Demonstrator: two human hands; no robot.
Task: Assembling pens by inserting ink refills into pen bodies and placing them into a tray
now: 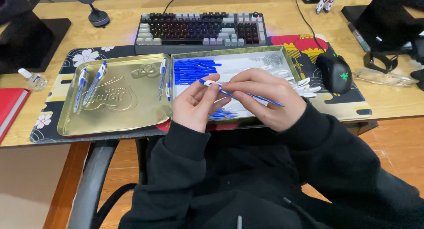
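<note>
Left hand point(194, 106) and right hand point(265, 98), fingers closed, pinch one blue-and-white pen point(238, 95) at opposite ends, level above the tin's near edge. Behind: blue refills point(192, 71) sorted in the tin point(274, 50); finished pens point(90, 83) on the lid point(119, 118). Keyboard point(201, 30) farther back on the table point(282, 17).

Person wears a black long-sleeved top, soft matte fabric, likely a hooded sweatshirt. Both sleeves reach the wrists and end in ribbed, snug cuffs. Cloth bunches in loose folds along the forearms and across the chest. A dark drawcord with a pale tip hangs at the lower centre of the torso; a second cord lies further right. Left hand point(194, 106) and right hand point(269, 101) are bare: no gloves, rings or watch visible. Fingers point(211, 85) show short, unpainted nails. No print or marking visible on the garment.
</note>
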